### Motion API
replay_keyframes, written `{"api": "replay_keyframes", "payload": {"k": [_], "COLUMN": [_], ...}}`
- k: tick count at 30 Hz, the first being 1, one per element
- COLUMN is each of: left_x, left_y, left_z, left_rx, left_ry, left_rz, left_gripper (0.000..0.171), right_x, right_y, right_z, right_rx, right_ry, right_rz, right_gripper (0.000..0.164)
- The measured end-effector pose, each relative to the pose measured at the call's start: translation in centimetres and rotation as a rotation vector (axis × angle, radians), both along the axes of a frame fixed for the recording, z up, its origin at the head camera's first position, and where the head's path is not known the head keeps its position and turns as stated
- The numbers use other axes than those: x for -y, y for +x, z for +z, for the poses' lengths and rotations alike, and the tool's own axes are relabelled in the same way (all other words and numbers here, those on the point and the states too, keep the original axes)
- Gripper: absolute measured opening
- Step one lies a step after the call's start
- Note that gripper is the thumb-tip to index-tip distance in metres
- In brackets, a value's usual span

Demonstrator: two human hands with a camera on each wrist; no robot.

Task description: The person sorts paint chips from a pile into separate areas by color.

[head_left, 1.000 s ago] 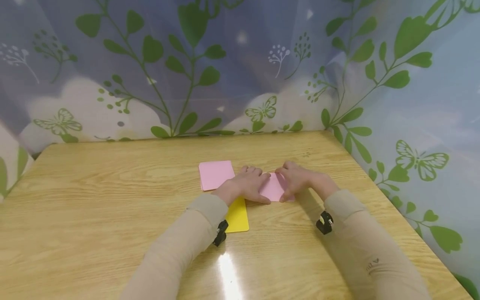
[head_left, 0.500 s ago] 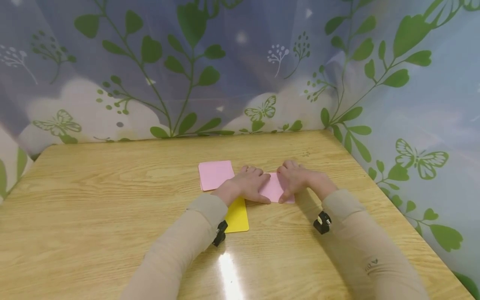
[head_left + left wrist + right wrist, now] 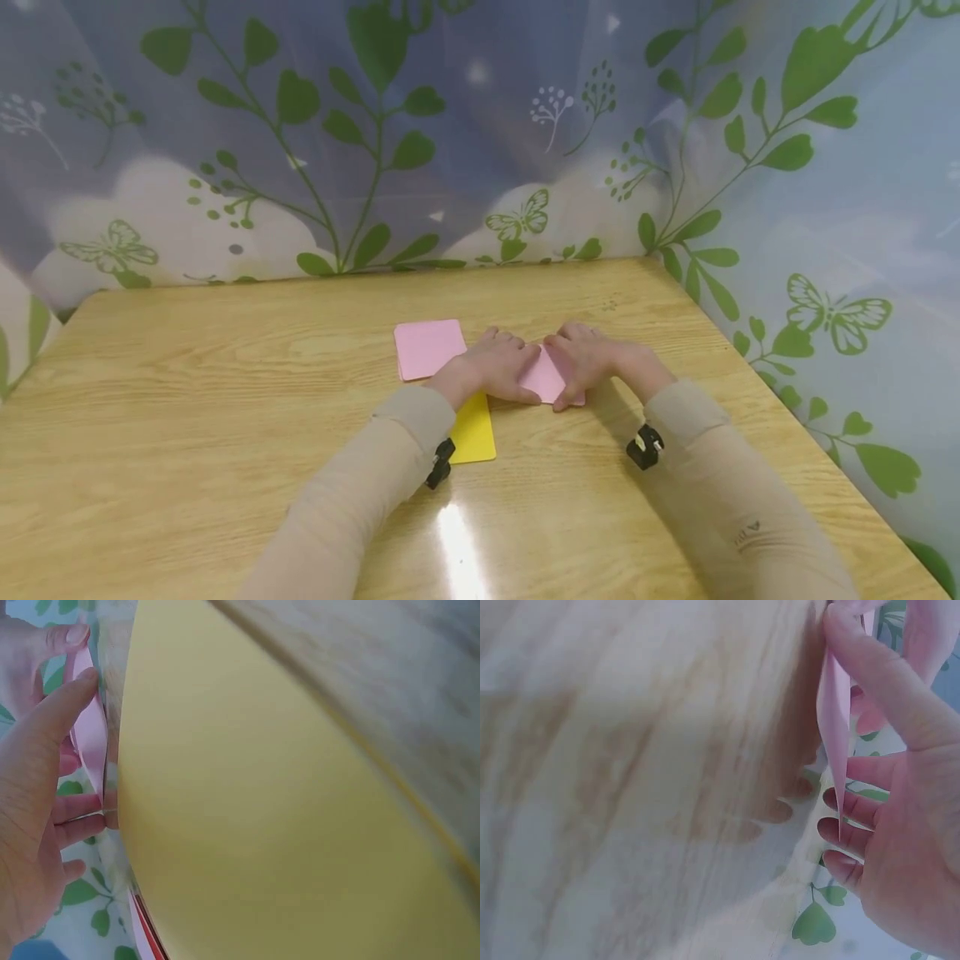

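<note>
Between the two hands on the wooden table lies a pink paper card. My left hand holds its left end, thumb at the near edge and fingers toward the far edge. From the other side my right hand grips the right end, thumb and fingers across the card's width. Seen edge-on in the right wrist view, the pink card looks thin and slightly bowed. In the left wrist view, the thumbs of both hands are close together along its near side.
A stack of pink cards lies left of the left hand. Under the left wrist sits a yellow card, partly covered by the arm. Printed cloth rises along the table's back and right edges.
The right hand's fingers shift slightly inward over the pink card, so less of it shows. The left hand stays in place on its end.
</note>
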State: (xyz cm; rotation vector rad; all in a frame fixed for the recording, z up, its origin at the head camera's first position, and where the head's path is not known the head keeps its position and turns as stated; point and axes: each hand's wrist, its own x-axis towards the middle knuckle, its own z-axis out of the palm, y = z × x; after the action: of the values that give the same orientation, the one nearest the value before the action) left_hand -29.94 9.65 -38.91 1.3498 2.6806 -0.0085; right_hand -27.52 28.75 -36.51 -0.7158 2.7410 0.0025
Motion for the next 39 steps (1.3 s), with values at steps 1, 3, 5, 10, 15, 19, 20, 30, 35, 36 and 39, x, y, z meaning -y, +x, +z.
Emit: {"api": "replay_keyframes", "payload": {"k": [1,3,5,10,15,19,20,30,35,36,39], "left_x": [0.0,0.1,0.2,0.3,0.5,0.5,0.5,0.4,0.7,0.8,1.1], "left_y": [0.0,-0.1,-0.1,-0.1,0.0,0.1,0.2,0.0,-0.2,-0.2,-0.3], "left_z": [0.0,-0.1,-0.1,0.0,0.1,0.2,0.3,0.2,0.2,0.3,0.5], "left_rx": [0.0,0.001,0.004,0.013,0.017,0.015,0.013,-0.104,-0.139,-0.137,-0.127], "left_ry": [0.0,0.0,0.001,-0.002,-0.008,-0.018,-0.022,-0.064,-0.047,-0.039,-0.015], "left_rz": [0.003,0.009,0.015,0.029,0.031,0.029,0.028,0.036,0.035,0.033,0.036], "left_gripper": [0.077,0.079,0.08,0.081,0.08,0.079,0.08,0.092,0.095,0.095,0.097], "right_x": [0.0,0.1,0.2,0.1,-0.2,-0.4,-0.4,-0.5,-0.5,-0.5,-0.4], "right_y": [0.1,0.2,0.2,0.4,0.4,0.3,0.3,0.5,0.6,0.6,0.6], "right_z": [0.0,0.1,0.0,-0.1,-0.3,-0.6,-0.7,-0.3,0.1,0.1,0.2], "right_rx": [-0.004,-0.016,-0.029,-0.061,-0.076,-0.11,-0.118,-0.215,-0.228,-0.223,-0.224], "right_ry": [0.004,0.015,0.01,-0.025,-0.041,-0.049,-0.05,-0.053,-0.064,-0.072,-0.1], "right_rz": [0.007,0.022,0.032,0.067,0.106,0.144,0.149,0.169,0.159,0.155,0.158], "right_gripper": [0.102,0.101,0.099,0.094,0.089,0.085,0.085,0.087,0.086,0.087,0.087]}}
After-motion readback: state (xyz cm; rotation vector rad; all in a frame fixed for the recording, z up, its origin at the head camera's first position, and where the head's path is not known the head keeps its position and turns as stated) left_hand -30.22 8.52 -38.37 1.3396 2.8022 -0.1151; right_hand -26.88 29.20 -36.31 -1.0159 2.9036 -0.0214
